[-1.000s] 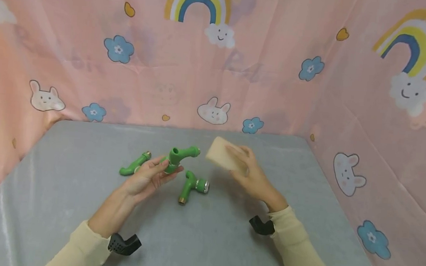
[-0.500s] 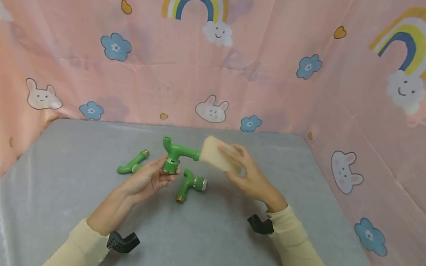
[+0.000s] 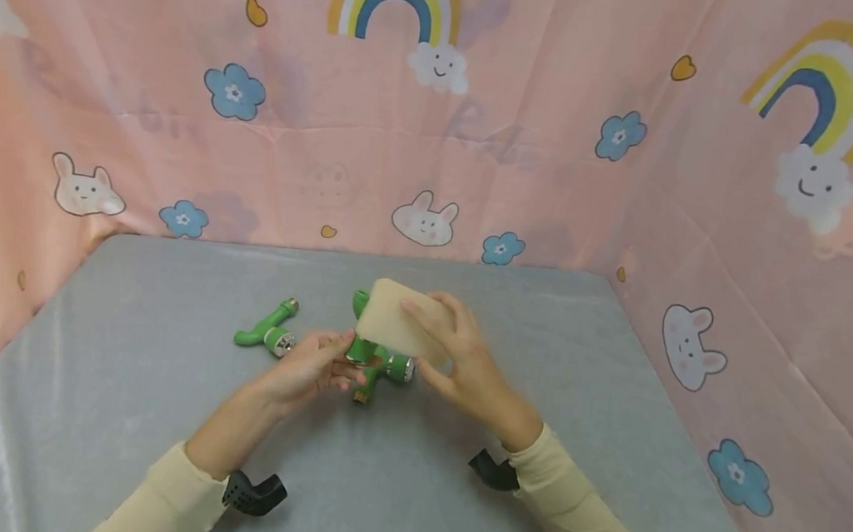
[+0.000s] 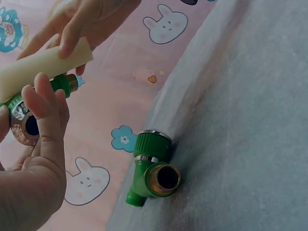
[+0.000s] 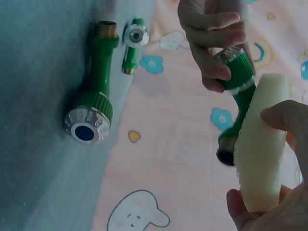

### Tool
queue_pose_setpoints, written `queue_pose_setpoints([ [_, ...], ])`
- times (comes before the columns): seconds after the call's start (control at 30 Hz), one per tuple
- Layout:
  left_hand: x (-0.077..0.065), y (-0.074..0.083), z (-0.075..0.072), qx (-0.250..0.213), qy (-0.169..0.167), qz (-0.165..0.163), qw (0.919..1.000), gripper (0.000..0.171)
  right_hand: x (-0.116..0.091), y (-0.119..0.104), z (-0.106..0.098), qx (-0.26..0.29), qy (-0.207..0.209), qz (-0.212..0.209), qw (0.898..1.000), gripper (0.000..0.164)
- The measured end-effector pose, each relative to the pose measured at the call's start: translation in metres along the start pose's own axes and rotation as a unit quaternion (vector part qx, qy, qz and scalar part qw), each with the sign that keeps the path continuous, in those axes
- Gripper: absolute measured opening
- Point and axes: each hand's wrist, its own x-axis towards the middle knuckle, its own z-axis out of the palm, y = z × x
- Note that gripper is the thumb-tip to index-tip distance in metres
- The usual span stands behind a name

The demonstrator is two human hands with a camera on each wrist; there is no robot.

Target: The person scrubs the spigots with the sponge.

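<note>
My left hand [image 3: 305,369] grips a green faucet [image 3: 360,301] by its ribbed knob end, held above the table. My right hand [image 3: 474,378] holds a pale cream sponge [image 3: 396,318], thumb on one side and fingers on the other. The sponge lies against the faucet's body and hides most of it in the head view. In the right wrist view the held faucet [image 5: 243,103] shows its silver-trimmed knob in my left fingers. Beneath the hands a second green faucet [image 3: 397,368] lies on the table, partly covered. A third faucet [image 3: 265,330] lies left of my left hand.
The grey table [image 3: 566,494] spreads out under both arms. Pink patterned cloth [image 3: 538,183] hangs behind it and along both sides. A black camera [image 3: 254,493] sits at my left wrist, and another black camera [image 3: 495,470] at my right.
My right hand has moved left with the sponge, from beside the faucet's spout onto its body. The left hand has turned the faucet and shifted slightly right and down.
</note>
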Motion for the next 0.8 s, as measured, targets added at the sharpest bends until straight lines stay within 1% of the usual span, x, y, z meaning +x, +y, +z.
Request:
queue_pose_setpoints([
  [0.1, 0.000, 0.000, 0.002, 0.015, -0.001, -0.006, 0.9999, 0.038, 0.000, -0.002, 0.003, -0.028, 0.005, -0.004, 1.000, 0.069],
  [0.17, -0.001, 0.001, 0.002, 0.012, 0.009, -0.009, 0.9999, 0.040, -0.001, 0.000, 0.001, -0.038, 0.004, 0.001, 0.999, 0.068],
  [0.23, -0.002, 0.002, 0.002, 0.006, 0.028, -0.014, 0.9995, 0.043, -0.001, 0.004, -0.002, -0.049, -0.005, 0.013, 0.999, 0.068],
  [0.3, -0.004, 0.004, -0.001, -0.011, 0.043, -0.012, 0.9990, 0.044, -0.001, 0.010, -0.007, -0.058, -0.017, 0.035, 0.998, 0.068],
  [0.4, -0.005, 0.005, -0.005, -0.044, 0.053, -0.001, 0.9977, 0.045, -0.002, 0.020, -0.013, -0.060, -0.037, 0.079, 0.994, 0.069],
  [0.5, -0.008, 0.010, -0.007, -0.077, 0.045, 0.007, 0.9960, 0.045, -0.003, 0.031, -0.022, -0.049, -0.044, 0.113, 0.991, 0.070],
  [0.53, -0.008, 0.011, -0.006, -0.083, 0.043, 0.007, 0.9956, 0.046, -0.002, 0.032, -0.024, -0.040, -0.040, 0.118, 0.991, 0.070],
  [0.6, -0.008, 0.013, -0.005, -0.089, 0.043, 0.003, 0.9951, 0.049, -0.002, 0.033, -0.028, -0.024, -0.019, 0.117, 0.993, 0.070],
  [0.67, -0.008, 0.014, -0.004, -0.089, 0.043, -0.002, 0.9951, 0.053, -0.001, 0.030, -0.029, -0.004, 0.006, 0.100, 0.995, 0.070],
  [0.73, -0.007, 0.014, -0.002, -0.091, 0.037, -0.004, 0.9952, 0.054, 0.000, 0.025, -0.025, 0.009, 0.023, 0.066, 0.997, 0.068],
  [0.8, -0.007, 0.014, -0.002, -0.101, 0.026, -0.001, 0.9946, 0.053, 0.001, 0.019, -0.019, 0.009, 0.019, 0.030, 0.999, 0.067],
])
